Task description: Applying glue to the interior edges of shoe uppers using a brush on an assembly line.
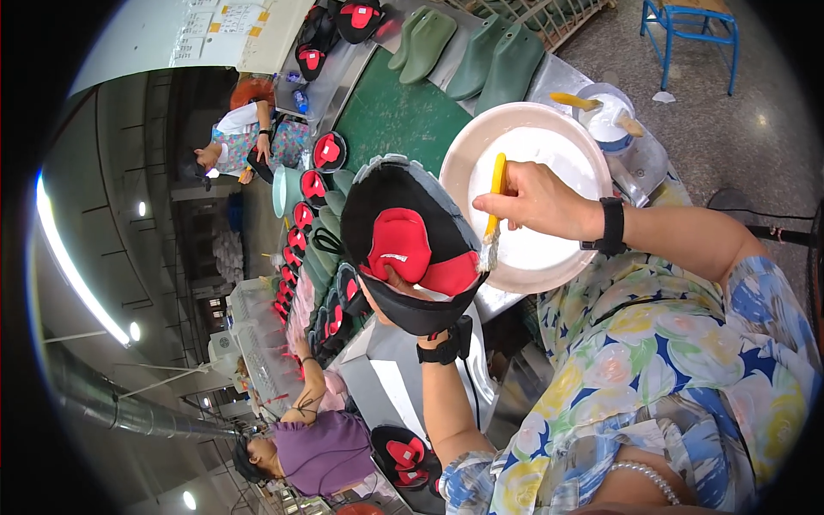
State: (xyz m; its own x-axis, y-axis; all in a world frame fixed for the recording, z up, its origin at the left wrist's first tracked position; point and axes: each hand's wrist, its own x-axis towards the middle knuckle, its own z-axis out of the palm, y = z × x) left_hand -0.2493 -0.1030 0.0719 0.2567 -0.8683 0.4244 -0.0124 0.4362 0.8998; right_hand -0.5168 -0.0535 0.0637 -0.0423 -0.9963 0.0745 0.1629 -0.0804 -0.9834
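Note:
My left hand grips a black shoe upper by its side, the thumb inside it. A red tongue and red lining show in its opening, and its lower edge has a ragged grey rim. In my right hand is a paintbrush with a yellow handle, pinched between thumb and fingers. The bristles touch or nearly touch the upper's edge beside the red lining. Behind my right hand sits a wide pale basin of white liquid.
A small tub of white liquid holds more brushes. Green shoe lasts stand along the green bench top. Red-and-black uppers line the bench. Two other people work nearby, one in a purple top. A blue-legged stool stands beyond.

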